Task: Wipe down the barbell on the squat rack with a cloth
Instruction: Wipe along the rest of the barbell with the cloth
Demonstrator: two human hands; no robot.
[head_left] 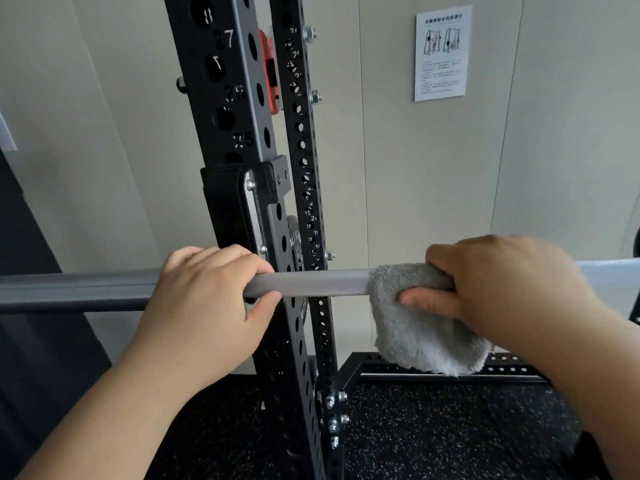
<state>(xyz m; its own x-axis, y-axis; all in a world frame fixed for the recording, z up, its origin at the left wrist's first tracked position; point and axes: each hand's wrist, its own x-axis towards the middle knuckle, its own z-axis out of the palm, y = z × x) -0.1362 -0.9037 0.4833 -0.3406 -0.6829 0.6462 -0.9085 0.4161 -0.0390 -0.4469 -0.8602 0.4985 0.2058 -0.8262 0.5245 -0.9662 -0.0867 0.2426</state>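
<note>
A grey steel barbell (311,283) runs level across the view, resting in the black squat rack (242,133). My left hand (207,299) grips the bar just left of the rack's upright, fingers over the top and thumb underneath. My right hand (502,289) grips the bar further right through a fluffy grey cloth (415,327), which is wrapped over the shaft and hangs down below it. A short bare stretch of bar shows between the two hands.
The rack's two perforated uprights stand right behind the bar, with a J-hook bracket (235,202) above my left hand. An orange part (268,74) sits higher up. A printed notice (441,53) hangs on the beige wall. Speckled black rubber flooring (433,427) lies below.
</note>
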